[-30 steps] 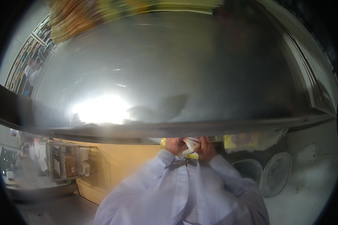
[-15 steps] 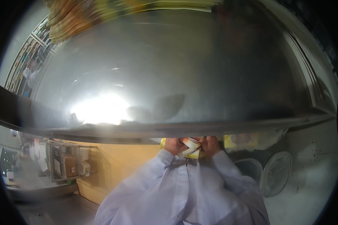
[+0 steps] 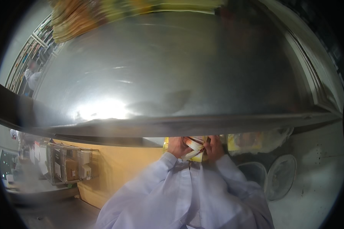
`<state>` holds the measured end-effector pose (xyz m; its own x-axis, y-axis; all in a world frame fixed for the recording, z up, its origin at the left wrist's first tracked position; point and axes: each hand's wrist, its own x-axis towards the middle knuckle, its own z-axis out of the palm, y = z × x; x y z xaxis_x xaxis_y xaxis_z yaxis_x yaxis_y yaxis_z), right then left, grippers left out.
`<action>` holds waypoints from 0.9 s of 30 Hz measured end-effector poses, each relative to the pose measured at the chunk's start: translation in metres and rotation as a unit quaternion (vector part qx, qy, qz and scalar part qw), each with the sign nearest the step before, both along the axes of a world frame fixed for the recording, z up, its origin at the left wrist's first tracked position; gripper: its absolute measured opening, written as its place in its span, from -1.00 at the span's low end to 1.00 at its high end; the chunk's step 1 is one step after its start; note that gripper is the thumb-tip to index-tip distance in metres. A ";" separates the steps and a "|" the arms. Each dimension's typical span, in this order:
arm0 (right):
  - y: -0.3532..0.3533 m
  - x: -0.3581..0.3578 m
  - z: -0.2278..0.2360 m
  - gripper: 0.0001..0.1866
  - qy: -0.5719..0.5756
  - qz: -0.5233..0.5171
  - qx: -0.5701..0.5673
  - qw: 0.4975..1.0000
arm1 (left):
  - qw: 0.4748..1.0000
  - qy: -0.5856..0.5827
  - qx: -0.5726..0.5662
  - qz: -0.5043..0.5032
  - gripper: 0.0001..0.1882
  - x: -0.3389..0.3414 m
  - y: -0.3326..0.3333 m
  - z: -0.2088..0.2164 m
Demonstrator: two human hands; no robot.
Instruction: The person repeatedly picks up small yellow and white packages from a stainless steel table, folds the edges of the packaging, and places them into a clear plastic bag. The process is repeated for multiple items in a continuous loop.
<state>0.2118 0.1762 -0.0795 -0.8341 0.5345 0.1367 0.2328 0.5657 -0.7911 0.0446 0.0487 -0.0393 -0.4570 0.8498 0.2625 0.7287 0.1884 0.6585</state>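
Close to my chest, just below the steel shelf's edge, a yellow, white and red printed packet (image 3: 195,145) is held between my two hands. My left hand (image 3: 176,147) is closed on its left side, and some yellow wrapping pokes out past that hand. On the opposite side, the bent fingers of my right hand (image 3: 214,147) pinch the packet. A pale flap or strip angles across its front. Because the shelf edge lies close above, the far part of the packet is hidden.
A wide steel shelf (image 3: 172,68) spans the view above my hands, with stacked yellow and orange packets (image 3: 74,23) at its far left. Right of my hands lie yellow packets (image 3: 246,141) in clear plastic. A wire rack (image 3: 70,164) with boxes stands left. Another person (image 3: 32,74) is far left.
The shelf's front edge sits slightly higher in view, so a little more of my hands shows. The packet has shifted slightly between my fingers; both hands keep their hold.
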 end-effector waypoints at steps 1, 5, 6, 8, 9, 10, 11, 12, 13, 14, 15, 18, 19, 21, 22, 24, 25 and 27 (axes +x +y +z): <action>0.002 0.000 -0.007 -0.11 -0.042 -0.023 -0.024 0.999 | 0.999 0.025 0.017 -0.018 -0.34 -0.001 -0.001 -0.010; -0.012 -0.008 -0.003 -0.13 0.048 0.045 0.080 0.995 | 0.996 0.068 0.027 -0.047 -0.36 -0.006 -0.005 -0.025; -0.015 -0.008 0.003 -0.13 0.058 0.057 0.084 0.993 | 0.997 0.063 0.017 -0.044 -0.37 -0.004 -0.004 -0.021; -0.018 -0.007 0.012 -0.14 0.079 0.082 0.092 0.989 | 0.999 0.038 0.010 -0.037 -0.40 -0.003 -0.007 -0.018; -0.013 -0.002 0.014 -0.18 0.032 0.085 0.082 0.993 | 0.999 0.027 0.007 -0.032 -0.41 -0.004 -0.008 -0.017; -0.011 0.001 0.006 -0.21 0.025 0.027 0.083 0.996 | 0.999 0.019 0.000 -0.030 -0.41 -0.004 -0.007 -0.016; -0.012 -0.002 0.004 -0.23 0.018 -0.030 0.082 0.996 | 1.000 0.011 -0.009 -0.027 -0.41 -0.004 -0.007 -0.016; -0.013 -0.003 0.003 -0.25 0.011 -0.087 0.081 0.993 | 1.000 0.003 -0.017 -0.023 -0.41 -0.003 -0.007 -0.016; -0.006 -0.004 0.003 -0.30 0.013 -0.068 0.093 0.993 | 0.999 0.015 -0.006 -0.033 -0.41 -0.004 -0.009 -0.021; -0.005 -0.003 -0.003 -0.29 0.020 -0.045 0.103 0.993 | 0.999 0.028 0.008 -0.045 -0.40 -0.006 -0.007 -0.024; -0.006 -0.002 -0.012 -0.28 0.027 -0.023 0.113 0.993 | 0.997 0.040 0.022 -0.058 -0.40 -0.008 -0.006 -0.025; -0.017 -0.004 0.001 -0.25 0.082 0.039 0.100 0.991 | 0.997 0.060 0.025 -0.040 -0.39 -0.002 -0.010 -0.012; -0.020 -0.004 0.009 -0.25 0.073 0.055 0.101 0.991 | 0.998 0.050 0.013 -0.041 -0.39 -0.003 -0.012 -0.014; -0.014 0.000 0.010 -0.36 0.067 0.084 0.049 0.993 | 0.999 0.030 -0.009 -0.044 -0.39 -0.005 -0.014 -0.019; -0.013 0.001 0.002 -0.40 0.068 0.026 0.043 0.996 | 0.999 0.021 -0.007 -0.035 -0.39 -0.005 -0.015 -0.021; -0.016 0.003 -0.011 -0.47 0.068 -0.096 0.031 0.993 | 1.000 0.000 -0.004 -0.022 -0.38 -0.004 -0.016 -0.022; -0.013 0.004 -0.017 -0.53 0.020 -0.102 0.082 0.991 | 0.999 0.019 -0.006 -0.026 -0.39 -0.004 -0.017 -0.024; -0.013 0.004 -0.016 -0.52 0.026 -0.048 0.110 0.992 | 0.998 0.055 -0.010 -0.032 -0.40 -0.004 -0.018 -0.026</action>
<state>0.2158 0.1635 -0.0954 -0.7698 0.5633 0.3002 0.2565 0.7037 -0.6626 0.0406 0.0306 -0.0652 -0.3699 0.8824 0.2907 0.8079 0.1510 0.5696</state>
